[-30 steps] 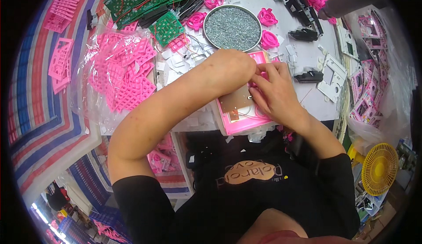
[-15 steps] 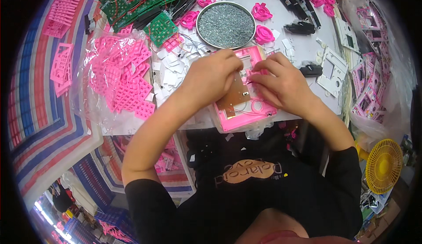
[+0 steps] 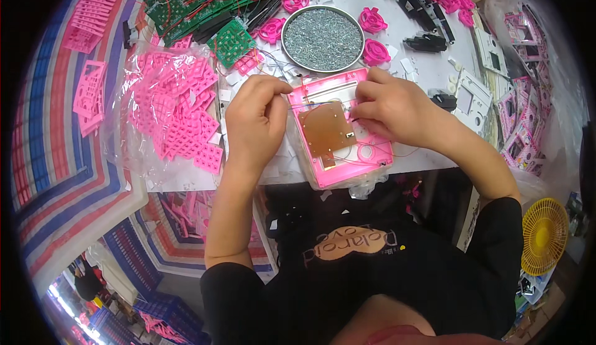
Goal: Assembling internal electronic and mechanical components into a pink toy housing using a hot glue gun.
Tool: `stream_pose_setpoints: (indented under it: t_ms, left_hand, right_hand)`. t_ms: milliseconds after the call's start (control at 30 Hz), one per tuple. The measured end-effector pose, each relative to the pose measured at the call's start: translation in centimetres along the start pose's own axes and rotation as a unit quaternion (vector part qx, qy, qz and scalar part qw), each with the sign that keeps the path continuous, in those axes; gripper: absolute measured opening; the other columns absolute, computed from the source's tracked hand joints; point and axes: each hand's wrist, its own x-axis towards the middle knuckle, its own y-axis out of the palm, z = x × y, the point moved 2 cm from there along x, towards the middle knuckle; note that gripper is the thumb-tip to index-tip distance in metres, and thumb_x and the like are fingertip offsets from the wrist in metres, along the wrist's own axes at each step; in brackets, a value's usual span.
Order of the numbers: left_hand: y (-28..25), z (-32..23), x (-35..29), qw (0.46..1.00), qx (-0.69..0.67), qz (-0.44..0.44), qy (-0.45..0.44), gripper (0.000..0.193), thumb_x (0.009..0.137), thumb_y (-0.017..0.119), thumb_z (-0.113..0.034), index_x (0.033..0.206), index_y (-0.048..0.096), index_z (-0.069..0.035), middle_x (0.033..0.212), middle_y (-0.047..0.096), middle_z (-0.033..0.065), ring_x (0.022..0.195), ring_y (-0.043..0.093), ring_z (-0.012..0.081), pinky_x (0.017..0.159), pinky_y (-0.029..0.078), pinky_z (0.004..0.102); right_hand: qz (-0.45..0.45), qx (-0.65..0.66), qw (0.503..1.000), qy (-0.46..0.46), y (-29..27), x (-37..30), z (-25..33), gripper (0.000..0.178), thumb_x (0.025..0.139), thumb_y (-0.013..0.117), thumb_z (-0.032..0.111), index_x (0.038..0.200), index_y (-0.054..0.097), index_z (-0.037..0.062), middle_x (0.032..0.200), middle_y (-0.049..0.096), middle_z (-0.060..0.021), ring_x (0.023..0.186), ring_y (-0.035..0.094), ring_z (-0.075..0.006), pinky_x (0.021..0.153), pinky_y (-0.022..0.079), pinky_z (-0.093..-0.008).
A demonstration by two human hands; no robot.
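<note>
A pink plastic case point(image 3: 338, 176) lies open in front of me on a clear plastic bag point(image 3: 362, 188). Inside it sits a brown circuit board point(image 3: 326, 131), with thin wires point(image 3: 397, 155) running around it and out past the case's right side. At the upper left corner of the case is my left hand point(image 3: 257, 118), its fingers curled together; what they pinch, if anything, is hidden. My right hand point(image 3: 397, 106) reaches over the right edge, fingertips pressed together beside the board. A tiny dark bit shows at those fingertips, too small to name.
Beyond the case stands a round metal dish of screws point(image 3: 324, 37), with pink ring-shaped parts point(image 3: 375, 52) around it. Pink keypad pieces point(image 3: 180, 106) fill a bag at left. Green circuit boards point(image 3: 233, 42) pile up behind. White panels point(image 3: 473, 99) and a yellow fan point(image 3: 544, 236) are at right.
My left hand has drawn back leftward from over the board to the case's upper left corner, uncovering the board. My right hand stays by the board's right edge, fingers now more curled.
</note>
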Motion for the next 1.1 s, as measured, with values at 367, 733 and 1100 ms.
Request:
stream_pose_setpoints:
  t_ms: [367,733,1100]
  left_hand:
    - [1.3,1.2,0.5,0.99,0.139,-0.015,-0.023,0.016,0.084,0.075,-0.02,0.09,0.073,-0.005,0.088,0.069,0.0088,0.079,0.064,0.0239,0.074,0.045,0.0383]
    - [2.6,0.8,1.1,0.998,0.053,0.013,0.016,0.014,0.084,0.076,-0.018,0.081,0.072,-0.005,0.083,0.072,0.0063,0.077,0.064,0.0234,0.078,0.043,0.0365]
    - [3.2,-0.9,-1.6,0.997,0.047,0.016,0.061,0.006,0.089,0.07,-0.011,0.094,0.068,-0.007,0.081,0.066,0.0052,0.072,0.061,0.024,0.079,0.037,0.0385]
  right_hand:
    - [-0.081,0.017,0.995,0.058,1.1,-0.6,1.6,0.017,0.077,0.074,0.012,0.093,0.077,0.009,0.093,0.061,-0.0056,0.094,0.057,-0.0272,0.076,0.054,-0.0376]
    - [-0.156,0.109,0.979,0.072,-0.2,0.6,0.2,0.027,0.079,0.074,0.009,0.105,0.077,0.009,0.1,0.063,-0.0099,0.096,0.058,-0.0295,0.084,0.05,-0.0399]
    - [-0.245,0.263,0.926,0.113,2.3,1.9,2.7,0.03,0.09,0.07,0.01,0.118,0.07,0.0023,0.09,0.073,-0.0139,0.076,0.07,-0.0275,0.068,0.055,-0.0345]
